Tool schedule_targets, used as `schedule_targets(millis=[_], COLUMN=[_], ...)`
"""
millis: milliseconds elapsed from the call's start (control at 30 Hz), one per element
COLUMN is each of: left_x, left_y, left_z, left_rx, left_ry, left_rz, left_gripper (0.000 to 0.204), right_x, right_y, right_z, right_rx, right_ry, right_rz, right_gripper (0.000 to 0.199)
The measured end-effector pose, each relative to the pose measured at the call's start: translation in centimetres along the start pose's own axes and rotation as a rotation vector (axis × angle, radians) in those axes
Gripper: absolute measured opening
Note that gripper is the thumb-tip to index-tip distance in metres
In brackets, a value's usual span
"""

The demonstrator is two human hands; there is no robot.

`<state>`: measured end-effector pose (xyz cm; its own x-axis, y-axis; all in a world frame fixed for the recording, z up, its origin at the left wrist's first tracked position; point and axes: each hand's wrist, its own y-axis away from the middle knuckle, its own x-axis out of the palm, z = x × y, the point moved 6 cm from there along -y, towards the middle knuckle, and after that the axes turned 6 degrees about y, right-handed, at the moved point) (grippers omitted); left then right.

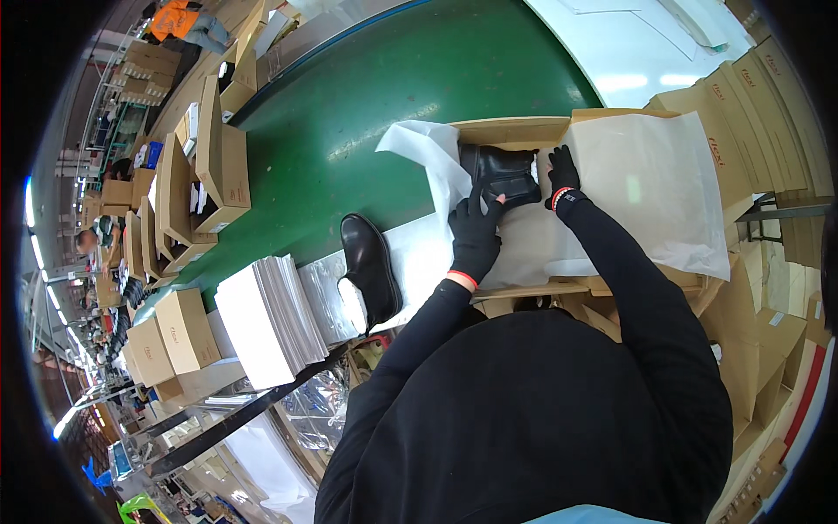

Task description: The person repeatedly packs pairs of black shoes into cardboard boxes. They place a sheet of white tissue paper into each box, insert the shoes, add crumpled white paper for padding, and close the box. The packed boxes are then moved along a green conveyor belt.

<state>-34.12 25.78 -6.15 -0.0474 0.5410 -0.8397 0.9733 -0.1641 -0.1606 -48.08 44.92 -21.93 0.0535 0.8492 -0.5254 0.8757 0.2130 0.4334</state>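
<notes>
A black ankle boot (499, 175) lies on its side in an open cardboard shoebox (515, 133), on white wrapping paper (642, 188). White stuffing shows at the boot's top opening. My left hand (475, 237), in a black glove with bare fingertips showing, rests at the boot's near side with its fingers spread. By the boot's top end, my right hand (563, 175), also gloved, lies on the paper with fingers stretched out. A second black boot (368, 271), with white stuffing in its opening, lies left of the box on the metal table edge (415, 249).
Left of the second boot is a stack of white paper sheets (271, 319). A green conveyor belt (349, 131) runs beyond, with open shoeboxes (218, 166) along its far left side. Cardboard boxes (733, 131) stand stacked at right. A person in orange (175, 22) is far off.
</notes>
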Motion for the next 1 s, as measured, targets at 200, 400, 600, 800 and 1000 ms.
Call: schedule_targets(millis=[200,400,600,800,1000], left_x=[1.2,-7.2,-16.6,-13.5,-7.7], left_y=[-1.3,-3.1,-5.2,-2.4,-1.4], left_z=[2.5,4.4,-4.6,-4.0,3.9], left_rx=[-0.036,-0.059,-0.034,0.198,0.093], left_ry=[-0.062,0.140,0.845,0.155,-0.223], left_rz=[-0.148,-0.401,-0.309,-0.252,-0.099], left_gripper=[0.060,0.015,0.013,0.041,0.032], right_x=[-5.2,-10.1,-14.1,-14.2,-13.9], right_y=[4.8,13.5,17.5,21.0,23.2], right_z=[-0.8,-1.2,-1.2,3.3,6.0], right_rx=[-0.136,-0.454,-0.792,-0.843,-0.838], right_ry=[-0.043,-0.551,-1.250,-1.385,-1.514], right_rz=[0.041,-0.165,-0.188,-0.186,-0.150], right_gripper=[0.099,0.059,0.051,0.050,0.043])
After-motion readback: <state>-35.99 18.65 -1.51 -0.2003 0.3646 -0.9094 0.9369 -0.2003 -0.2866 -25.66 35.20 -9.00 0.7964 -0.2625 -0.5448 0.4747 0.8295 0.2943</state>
